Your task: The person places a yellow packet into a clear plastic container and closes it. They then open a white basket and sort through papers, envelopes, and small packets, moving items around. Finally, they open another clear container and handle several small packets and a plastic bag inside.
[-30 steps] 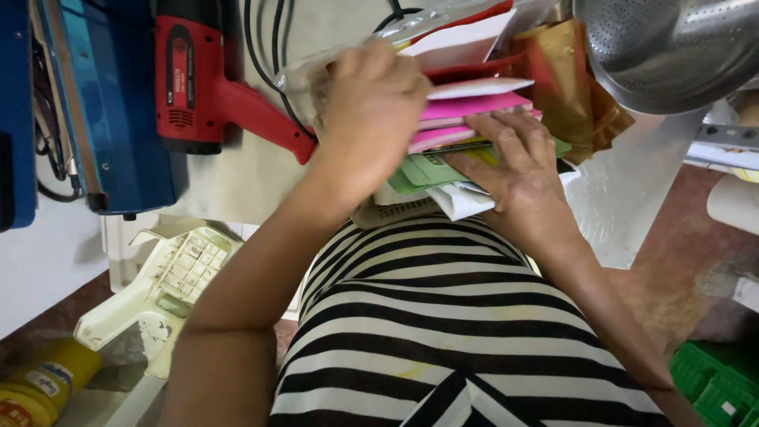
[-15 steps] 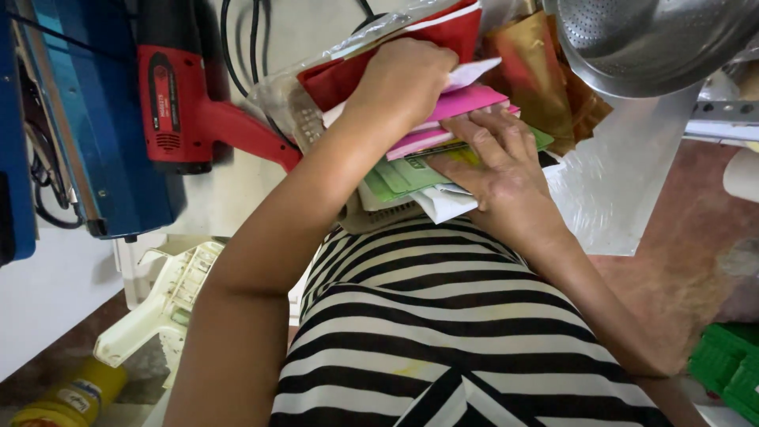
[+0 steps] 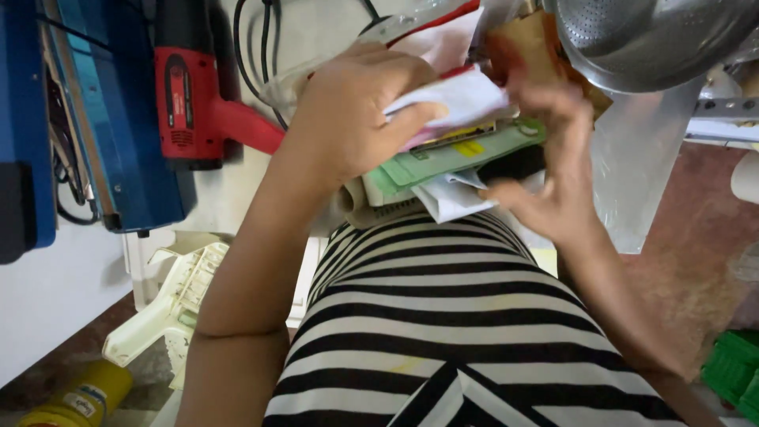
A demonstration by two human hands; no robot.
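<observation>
My left hand [image 3: 360, 119] grips the top of a stack of papers [image 3: 451, 154] held against my striped shirt [image 3: 443, 316]. The stack holds white, pink, green and yellow sheets and a folded white slip. My thumb presses a white sheet [image 3: 462, 99] on top. Under the right end of the stack is my right hand [image 3: 553, 182], blurred, with its fingers spread along the stack's edge. A red folder [image 3: 443, 24] and a brown packet [image 3: 538, 47] lie just behind the papers.
A red heat gun [image 3: 198, 95] with black cables lies on the white counter [image 3: 47, 292] at left, beside a blue machine [image 3: 118, 119]. A metal colander [image 3: 648, 39] hangs at top right. A white plastic stool [image 3: 174, 300], yellow bottle [image 3: 75, 399] and green crate [image 3: 731, 372] sit below.
My left hand has slid down onto the front of the stack and now clamps a white sheet. My right hand has lifted off the green sheets and shifted right, turning on edge.
</observation>
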